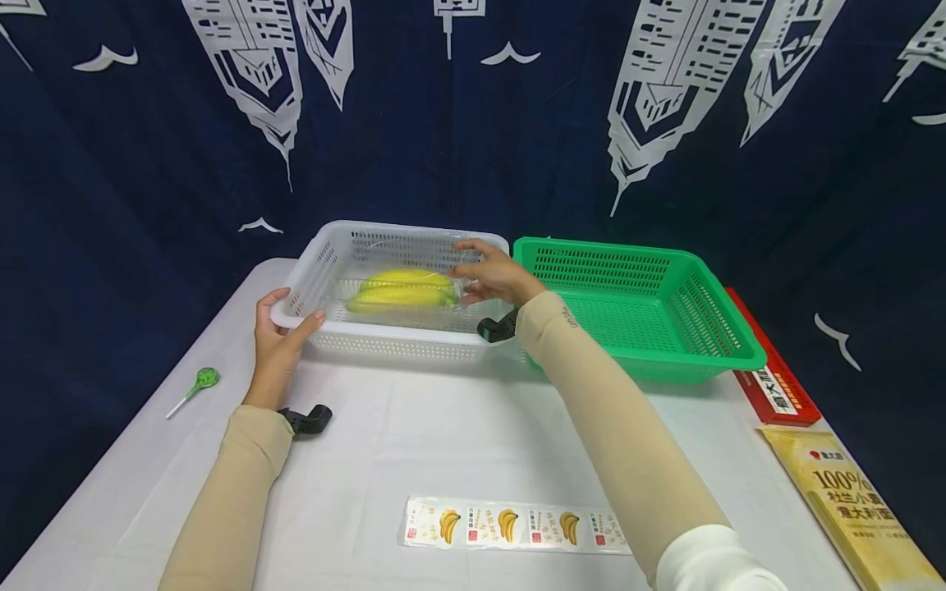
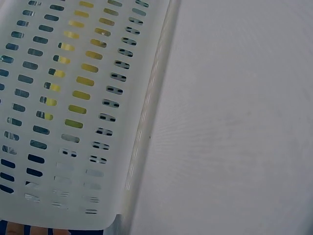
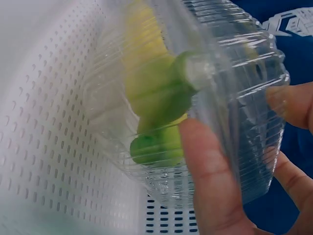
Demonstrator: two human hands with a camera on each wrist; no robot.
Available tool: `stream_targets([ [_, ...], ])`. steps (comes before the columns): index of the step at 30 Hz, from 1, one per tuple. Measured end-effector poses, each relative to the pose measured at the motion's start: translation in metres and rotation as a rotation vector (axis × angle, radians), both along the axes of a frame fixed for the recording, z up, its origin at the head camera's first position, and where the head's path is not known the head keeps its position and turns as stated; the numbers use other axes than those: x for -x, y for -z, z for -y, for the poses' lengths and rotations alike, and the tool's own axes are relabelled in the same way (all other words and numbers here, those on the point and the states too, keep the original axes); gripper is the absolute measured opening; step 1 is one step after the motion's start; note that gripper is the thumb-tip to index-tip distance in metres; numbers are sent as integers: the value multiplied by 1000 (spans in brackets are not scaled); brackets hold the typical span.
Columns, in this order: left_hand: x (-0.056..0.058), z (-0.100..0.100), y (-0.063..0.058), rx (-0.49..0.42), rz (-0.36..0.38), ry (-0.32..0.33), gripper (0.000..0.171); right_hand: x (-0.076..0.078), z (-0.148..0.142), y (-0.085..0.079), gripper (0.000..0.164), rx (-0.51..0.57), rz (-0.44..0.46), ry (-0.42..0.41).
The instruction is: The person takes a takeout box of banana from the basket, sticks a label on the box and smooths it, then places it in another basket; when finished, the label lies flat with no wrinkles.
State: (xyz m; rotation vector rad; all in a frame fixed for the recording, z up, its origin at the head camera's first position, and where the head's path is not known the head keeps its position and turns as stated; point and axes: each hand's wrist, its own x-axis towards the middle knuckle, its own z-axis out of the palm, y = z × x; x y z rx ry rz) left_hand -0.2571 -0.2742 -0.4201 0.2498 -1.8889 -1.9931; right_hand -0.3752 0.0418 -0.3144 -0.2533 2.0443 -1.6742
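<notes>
My left hand [image 1: 279, 349] grips the front left corner of a white perforated basket [image 1: 399, 338], thumb over the rim. In the basket is a clear ribbed plastic clamshell box [image 3: 254, 58]. Inside the box lie two yellow banana-like fruits [image 1: 402, 297] with green ends. My right hand [image 1: 497, 275] reaches over the basket's right side and holds the box's right end. The right wrist view shows the thumb [image 3: 212, 171] on the near side of the box and fingers [image 3: 293, 105] at its far side. Through the slots in the left wrist view, yellow shows.
A green basket [image 1: 687, 361] stands right beside the white one. Behind its right side lies a red box [image 1: 776, 386], with a yellow packet [image 1: 850, 501] nearer. A green lollipop [image 1: 205, 378] lies at left. A banana sticker strip [image 1: 480, 523] lies at the front, partly under my right forearm.
</notes>
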Motion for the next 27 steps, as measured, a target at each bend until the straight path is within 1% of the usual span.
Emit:
stream_targets([
  [3, 0, 0, 0, -1, 2, -2, 68, -4, -3, -1, 68, 23, -20, 7],
  [14, -1, 0, 0, 2, 0, 3, 69, -17, -20, -2, 66, 15, -107, 34],
  [20, -1, -1, -1, 3, 8, 0, 69, -24, -33, -9, 67, 36, -142, 57],
  [27, -1, -1, -1, -1, 11, 1, 72, -34, -46, -18, 64, 55, -176, 79],
])
